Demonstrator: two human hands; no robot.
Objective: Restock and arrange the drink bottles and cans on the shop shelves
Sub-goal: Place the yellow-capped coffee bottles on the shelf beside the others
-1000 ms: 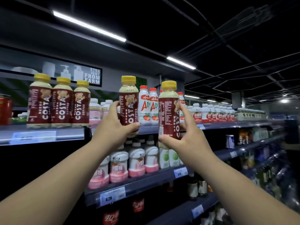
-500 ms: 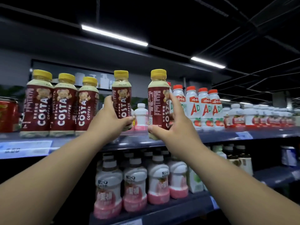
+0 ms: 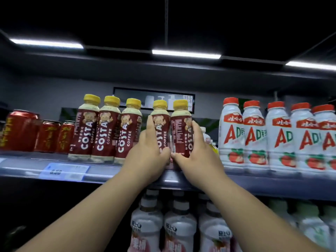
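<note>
Fingers point(image 3: 150, 125) are curling tight: your L hand point(image 3: 147, 153) is gripping left Costa bottle point(image 3: 161, 130), R hand point(image 3: 197, 158) gripping right Costa bottle point(image 3: 181, 130), both upright, side-by-side.

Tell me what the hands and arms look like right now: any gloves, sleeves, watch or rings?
Both are bare. The left hand and right hand wear no gloves, and no rings show on the visible fingers. The left forearm and right forearm carry no sleeves, watch or bands down to the frame's edge.

A shop: stocked drink shelves point(image 3: 254, 186), a price tag point(image 3: 63, 172) on the edge.
</note>
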